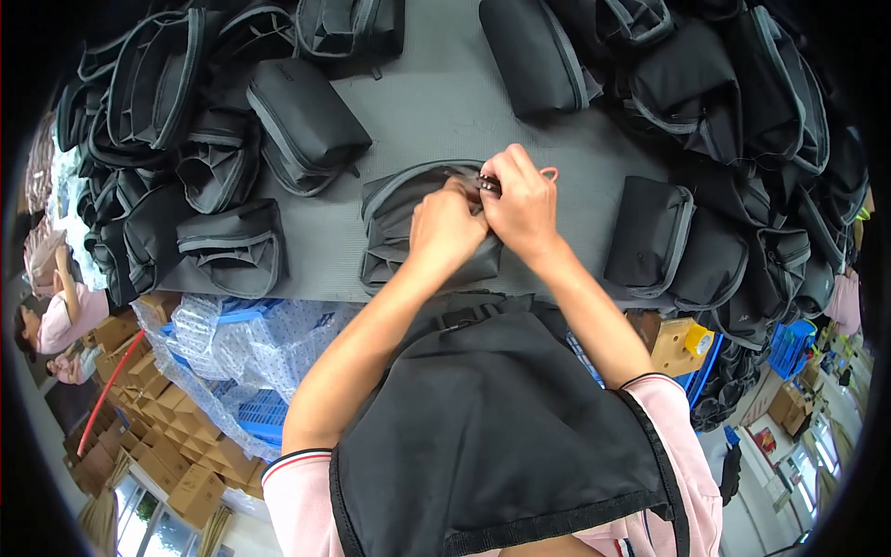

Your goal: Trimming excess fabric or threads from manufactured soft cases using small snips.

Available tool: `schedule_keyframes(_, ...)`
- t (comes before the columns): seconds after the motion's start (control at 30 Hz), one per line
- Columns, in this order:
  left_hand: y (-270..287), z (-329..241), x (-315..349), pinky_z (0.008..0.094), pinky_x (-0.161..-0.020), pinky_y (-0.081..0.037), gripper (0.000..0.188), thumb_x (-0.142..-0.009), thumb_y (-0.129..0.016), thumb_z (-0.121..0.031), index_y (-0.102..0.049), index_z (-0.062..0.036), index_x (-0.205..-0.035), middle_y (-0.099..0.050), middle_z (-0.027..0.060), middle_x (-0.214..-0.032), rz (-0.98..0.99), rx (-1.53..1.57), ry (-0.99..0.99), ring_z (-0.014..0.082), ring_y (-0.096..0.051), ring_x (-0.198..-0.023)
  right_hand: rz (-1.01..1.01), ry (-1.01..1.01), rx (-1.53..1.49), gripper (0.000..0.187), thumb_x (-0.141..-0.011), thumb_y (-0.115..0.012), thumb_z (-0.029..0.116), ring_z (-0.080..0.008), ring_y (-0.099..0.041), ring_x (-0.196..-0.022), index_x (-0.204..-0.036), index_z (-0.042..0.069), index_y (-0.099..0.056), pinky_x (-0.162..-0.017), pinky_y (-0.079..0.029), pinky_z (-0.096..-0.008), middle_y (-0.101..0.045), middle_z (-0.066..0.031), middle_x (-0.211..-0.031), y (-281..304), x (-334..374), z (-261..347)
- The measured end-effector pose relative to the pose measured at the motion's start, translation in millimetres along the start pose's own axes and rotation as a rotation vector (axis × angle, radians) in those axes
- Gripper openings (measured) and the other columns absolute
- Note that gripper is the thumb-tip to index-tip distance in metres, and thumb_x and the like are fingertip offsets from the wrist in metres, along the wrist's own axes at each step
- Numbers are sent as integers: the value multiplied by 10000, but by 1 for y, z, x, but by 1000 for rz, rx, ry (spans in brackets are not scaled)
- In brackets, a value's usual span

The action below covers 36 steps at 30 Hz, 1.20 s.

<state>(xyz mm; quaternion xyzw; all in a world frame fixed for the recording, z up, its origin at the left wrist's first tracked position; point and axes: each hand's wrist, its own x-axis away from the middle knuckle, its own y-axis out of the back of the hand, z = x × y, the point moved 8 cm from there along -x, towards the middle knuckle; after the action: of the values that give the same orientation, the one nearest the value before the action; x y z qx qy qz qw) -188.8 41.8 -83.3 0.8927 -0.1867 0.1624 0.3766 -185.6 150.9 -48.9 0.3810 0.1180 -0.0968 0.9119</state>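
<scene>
A dark grey zip pouch (pixel 408 227) with a lighter grey zipper band lies on the grey surface (pixel 445 102), in the middle and at its near edge. Both hands meet on the pouch's right end. The left hand (pixel 447 232) presses down on the pouch's fabric with its grip closed on the cloth near the zipper line. The right hand (pixel 524 204) sits just beside it, touching it, fingers pinched together on a small dark tool (pixel 489 184) with ribbed jaws and a pale pink handle loop (pixel 549 173) that shows past the knuckles. The tool's tip meets the pouch at the zipper end; what exactly it bites on is hidden by the fingers.

Just beyond the pouch to the left, a closed pouch (pixel 302 121) lies tilted, and another closed one (pixel 534 56) lies far right of centre. On the left, a heap of open pouches (pixel 176 158) covers the surface out to its edge. On the right, a second heap of pouches (pixel 733 139) is stacked high, with one folded pouch (pixel 650 232) just to the right of the right wrist.

Nearer, a black apron (pixel 492 427) and pink sleeves (pixel 297 501) fill the lower view. Below the surface's near edge on the left lie clear plastic bags (pixel 232 339) over blue crates (pixel 264 413), with cardboard boxes (pixel 167 446) on the floor beyond. At the far left edge another person in pink (pixel 60 320) is partly visible.
</scene>
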Motion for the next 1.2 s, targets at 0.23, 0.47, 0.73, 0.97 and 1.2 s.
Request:
schedule_keyframes(0.23,-15,-25,-12,433,-745,-493,338,-747,-658,-252,-607,56,-877,-647,223,-806,154,-346,-120,374,-634,-807,94,-644,-822,218,-784,-641,60,-49,-420,-622,-955,7,-517,-581,-375,-208,-493,7,-707,2,26,-50)
schedule_keyframes(0.47,-20,-22,-9,454,-839,-453,348,-767,-565,-205,-563,90,-952,-625,261,-912,289,-410,-112,396,-597,-922,64,-618,-387,288,-824,-636,171,-125,-526,-630,-1049,43,-511,-619,-432,-269,-565,-39,-720,29,73,-62)
schedule_keyframes(0.73,-8,-9,3,361,-732,-456,294,-774,-661,-258,-621,3,-904,-636,185,-787,465,55,-177,289,-624,-782,48,-305,-374,254,-762,-669,95,-163,-566,-668,-995,52,-578,-617,-450,-294,-580,-63,-828,52,59,-23)
schedule_keyframes(0.97,-9,-16,18,266,-547,-403,183,-814,-658,-188,-624,-10,-845,-627,16,-693,648,281,-123,77,-489,-597,92,-55,-314,241,-710,-691,77,-162,-547,-643,-938,60,-616,-582,-433,-286,-559,-49,-838,59,40,-3)
schedule_keyframes(1.2,-6,-23,27,258,-538,-399,184,-806,-662,-185,-620,-11,-844,-607,15,-672,632,270,-148,68,-489,-593,61,53,-223,245,-682,-680,-12,-176,-546,-646,-920,21,-635,-589,-434,-265,-564,-81,-805,70,47,2)
